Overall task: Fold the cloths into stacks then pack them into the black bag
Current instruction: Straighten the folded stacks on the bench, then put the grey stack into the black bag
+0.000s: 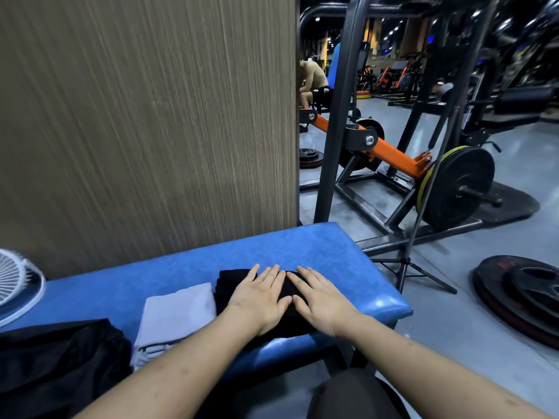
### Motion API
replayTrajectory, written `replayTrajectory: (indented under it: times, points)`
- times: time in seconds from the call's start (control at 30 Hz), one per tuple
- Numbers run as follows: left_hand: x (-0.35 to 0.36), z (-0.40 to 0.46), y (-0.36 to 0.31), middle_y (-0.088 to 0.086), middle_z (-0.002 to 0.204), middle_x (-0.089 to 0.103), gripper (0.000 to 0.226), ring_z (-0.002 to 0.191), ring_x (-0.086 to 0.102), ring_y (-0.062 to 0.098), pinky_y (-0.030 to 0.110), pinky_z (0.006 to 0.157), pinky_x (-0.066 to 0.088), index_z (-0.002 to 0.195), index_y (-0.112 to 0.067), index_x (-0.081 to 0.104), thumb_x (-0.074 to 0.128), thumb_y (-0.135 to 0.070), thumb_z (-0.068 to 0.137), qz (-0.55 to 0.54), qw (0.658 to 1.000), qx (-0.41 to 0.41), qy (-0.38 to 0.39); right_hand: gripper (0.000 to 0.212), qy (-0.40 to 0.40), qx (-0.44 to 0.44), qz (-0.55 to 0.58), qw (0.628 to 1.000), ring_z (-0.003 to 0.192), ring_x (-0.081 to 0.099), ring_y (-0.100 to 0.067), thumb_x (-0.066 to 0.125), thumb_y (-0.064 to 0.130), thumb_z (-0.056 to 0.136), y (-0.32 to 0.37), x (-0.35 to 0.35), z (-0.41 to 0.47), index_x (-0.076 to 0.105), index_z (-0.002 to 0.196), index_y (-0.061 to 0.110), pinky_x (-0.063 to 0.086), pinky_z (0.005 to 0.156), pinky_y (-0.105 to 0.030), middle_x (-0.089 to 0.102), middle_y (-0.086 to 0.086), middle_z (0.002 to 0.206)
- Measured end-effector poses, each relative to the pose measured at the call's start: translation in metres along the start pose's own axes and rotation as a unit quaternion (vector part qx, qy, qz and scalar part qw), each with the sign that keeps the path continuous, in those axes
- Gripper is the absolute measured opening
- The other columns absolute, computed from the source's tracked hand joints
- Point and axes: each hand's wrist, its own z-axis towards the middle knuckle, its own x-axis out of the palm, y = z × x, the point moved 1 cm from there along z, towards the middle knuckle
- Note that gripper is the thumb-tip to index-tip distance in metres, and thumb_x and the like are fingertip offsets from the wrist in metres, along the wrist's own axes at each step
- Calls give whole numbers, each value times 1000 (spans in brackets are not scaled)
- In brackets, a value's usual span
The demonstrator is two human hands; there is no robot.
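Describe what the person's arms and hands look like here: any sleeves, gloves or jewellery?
Both forearms are bare right to the frame's bottom edge, with no sleeve in view. The left hand and right hand wear no gloves, and no rings, watch or wristband show. Nails are short and unpainted.

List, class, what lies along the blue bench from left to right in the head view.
Fan → black bag → white cloth → black cloth, pressed flat by the left hand and then the right hand.
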Motion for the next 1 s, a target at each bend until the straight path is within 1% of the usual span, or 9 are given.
replayTrajectory:
  times: [0.3, 0.47, 0.53, 0.6, 0.67, 0.77, 0.83, 0.9, 1.0]
  points:
    - [4, 3, -2, 6, 167, -4, 66, 153, -5, 16, 42, 123, -11, 158, -11, 1, 12, -47, 105, -13, 1000, -11, 5, 81, -11, 7, 2, 1000, 147, 21, -24, 9, 59, 84, -1, 4, 2, 24, 156, 26, 17, 121, -38, 26, -6, 160]
    - [-5, -1, -1, 7, 167, -1, 66, 153, -2, 16, 42, 122, -12, 158, -11, 4, 12, -49, 104, -15, 1000, -5, 11, 84, 25, 12, -9, 1000, 149, 18, -22, 6, 63, 82, -1, -3, 2, 19, 157, 27, 17, 121, -37, 21, -5, 162]
    - [-14, -2, -1, 8, 167, 5, 66, 153, 2, 16, 43, 122, -13, 158, -10, 8, 15, -48, 104, -17, 1000, -2, 2, 75, 55, 23, -7, 998, 150, 15, -20, 16, 63, 89, 2, -13, 3, 17, 157, 31, 16, 122, -39, 18, -2, 164]
    - [-24, -4, -1, 7, 166, 9, 67, 153, 5, 16, 43, 122, -12, 158, -11, 12, 19, -49, 104, -23, 1000, 2, -9, 62, 74, 31, -11, 997, 150, 16, -18, 33, 51, 99, 6, -26, 4, 19, 157, 32, 14, 121, -41, 20, -1, 164]
    - [-35, -9, -1, 5, 166, 11, 66, 153, 6, 15, 43, 122, -11, 158, -12, 15, 22, -50, 104, -49, 999, 3, -20, 61, 71, 33, -17, 997, 150, 20, -18, 42, 44, 99, 12, -41, 4, 23, 156, 32, 13, 120, -41, 23, -2, 163]
    - [-52, -26, 4, 1, 165, 19, 62, 152, 12, 11, 40, 123, -9, 156, -15, 24, 27, -48, 104, -114, 991, 0, -75, 61, 37, 21, -34, 999, 146, 28, -20, 50, 37, 95, 23, -62, 1, 32, 152, 30, 18, 118, -41, 31, -2, 159]
    - [-61, -43, 17, -4, 160, 32, 54, 147, 25, 8, 37, 124, -3, 150, -20, 38, 32, -46, 103, -164, 976, -11, -143, 55, 3, 0, -42, 999, 141, 37, -21, 52, 31, 94, 35, -73, -1, 42, 147, 27, 24, 115, -39, 40, 0, 153]
    - [-65, -65, 39, -9, 147, 48, 42, 135, 42, 9, 33, 121, 11, 139, -26, 51, 38, -42, 102, -214, 954, -39, -204, 47, -27, -21, -33, 999, 134, 44, -20, 52, 26, 94, 52, -82, -2, 50, 141, 25, 28, 110, -37, 49, 1, 144]
    - [-60, -105, 86, -11, 121, 61, 25, 111, 58, 12, 33, 107, 29, 117, -29, 64, 46, -34, 100, -272, 920, -112, -260, 39, -51, -73, -34, 995, 126, 48, -19, 52, 25, 93, 83, -88, 0, 56, 132, 26, 29, 106, -32, 54, 3, 134]
